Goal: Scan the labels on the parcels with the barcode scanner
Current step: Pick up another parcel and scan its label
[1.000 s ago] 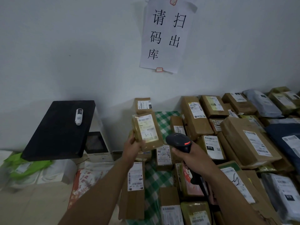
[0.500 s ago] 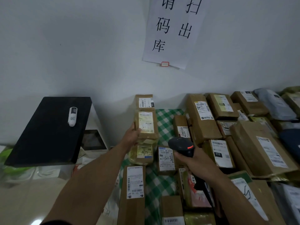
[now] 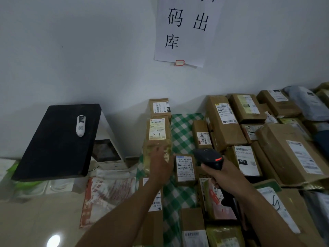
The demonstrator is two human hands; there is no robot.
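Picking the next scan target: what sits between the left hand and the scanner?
Head view: a small brown parcel, white label up, on the checked cloth.

There's one barcode scanner (image 3: 210,157), two hands, left hand (image 3: 160,166) and right hand (image 3: 222,173), and one green checked cloth (image 3: 183,132). On and right of that cloth sit well over a dozen parcels (image 3: 224,122), too overlapped for an exact tally. Left of it are one black board (image 3: 53,145), one white tube (image 3: 81,125) and one white machine (image 3: 110,157); above, one paper sign (image 3: 187,32).
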